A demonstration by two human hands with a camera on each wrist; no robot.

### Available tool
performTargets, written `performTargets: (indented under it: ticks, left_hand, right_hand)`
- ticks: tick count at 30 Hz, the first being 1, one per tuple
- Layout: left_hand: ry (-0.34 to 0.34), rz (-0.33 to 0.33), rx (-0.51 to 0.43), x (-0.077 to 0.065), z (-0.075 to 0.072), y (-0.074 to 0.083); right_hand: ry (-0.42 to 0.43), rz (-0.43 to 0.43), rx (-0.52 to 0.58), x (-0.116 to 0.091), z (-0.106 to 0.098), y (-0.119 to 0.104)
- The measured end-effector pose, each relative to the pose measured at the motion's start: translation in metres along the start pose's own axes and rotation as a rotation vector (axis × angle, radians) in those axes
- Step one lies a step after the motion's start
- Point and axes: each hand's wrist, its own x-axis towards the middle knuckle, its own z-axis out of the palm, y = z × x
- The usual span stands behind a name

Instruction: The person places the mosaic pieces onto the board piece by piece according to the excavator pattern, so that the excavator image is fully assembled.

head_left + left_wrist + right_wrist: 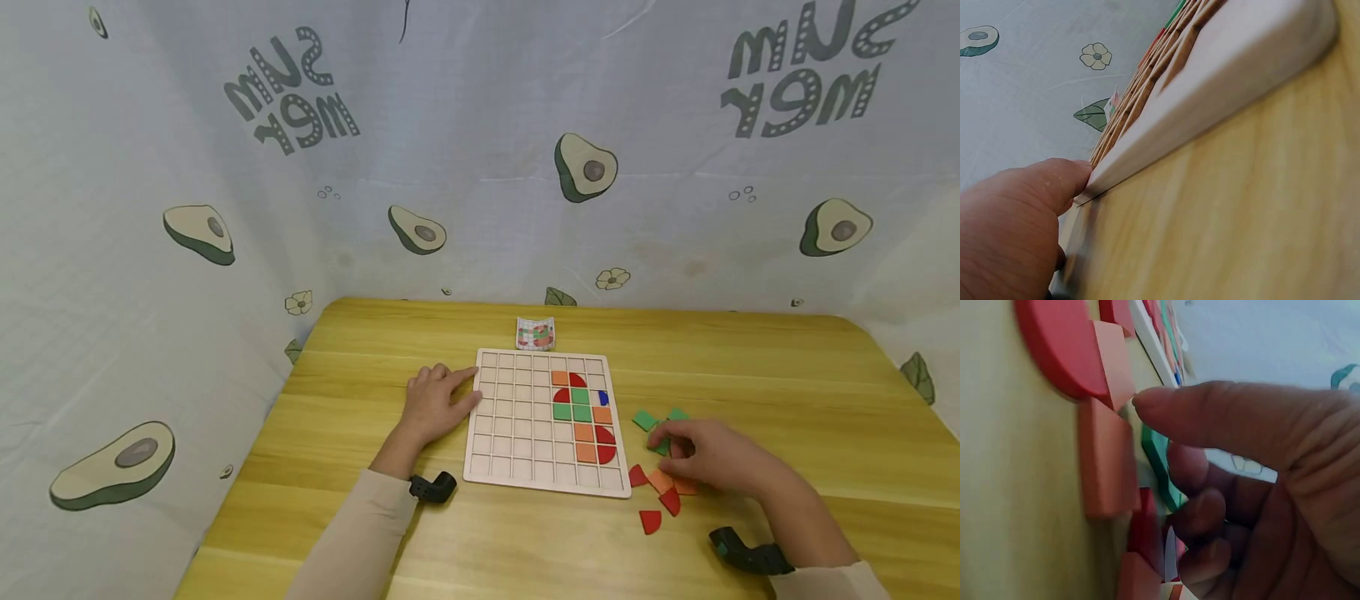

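A white wooden grid board (510, 425) lies on the table, with orange, red, green and blue pieces in its right-hand cells. My left hand (432, 407) rests beside it, thumb and index finger touching its left edge; the left wrist view shows the thumb (1063, 181) against the board's side (1210, 125). To the right of the board, my right hand (716, 454) is over a loose pile, fingers bent, thumb apart from them. Its fingertips are close to a green piece (1157, 459); whether they touch it I cannot tell. Near the thumb lie orange pieces (1107, 462).
A small pattern card (536, 333) stands behind the board. Around the right hand are loose green squares (645, 420) and red quarter-round pieces (650, 522). A printed curtain (487, 183) hangs behind the wooden table (787, 367).
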Motion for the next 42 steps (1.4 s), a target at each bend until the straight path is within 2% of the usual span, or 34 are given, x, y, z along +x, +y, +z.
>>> performTargets:
  ticks: [3,12,19,24,28,33,38,42]
  left_hand:
    - [0.004,0.004,-0.002,0.0,-0.001,0.001]
    - [-0.005,0.003,-0.002,-0.001,-0.002,0.001]
    - [0.0,0.002,-0.004,0.0,-0.002,0.001]
    - [-0.002,0.0,0.0,-0.001,0.0,0.0]
    - [0.001,-0.001,0.001,-0.001,0.0,0.0]
    - [0.001,0.003,0.002,-0.001,-0.001,0.0]
    - [0.009,0.008,0.006,0.0,-0.001,0.0]
    - [0.005,0.007,0.002,-0.001,0.0,0.0]
  right_hand:
    - [-0.059,-0.004,0.029,-0.005,0.001,0.0]
    - [-0.096,-0.067,-0.025,-0.016,0.008,0.0]
    - [0.028,-0.082,-0.099,-0.014,0.011,-0.002]
    - [0.044,-0.032,-0.113,-0.015,0.01,-0.002]
    - [0.072,-0.026,-0.159,-0.015,0.009,-0.006]
    - [0.106,-0.008,-0.214,-0.01,0.008,-0.02]
    - [0.119,-0.016,-0.209,0.0,0.008,-0.045]
    - [0.12,-0.075,-0.21,0.011,0.011,-0.068]
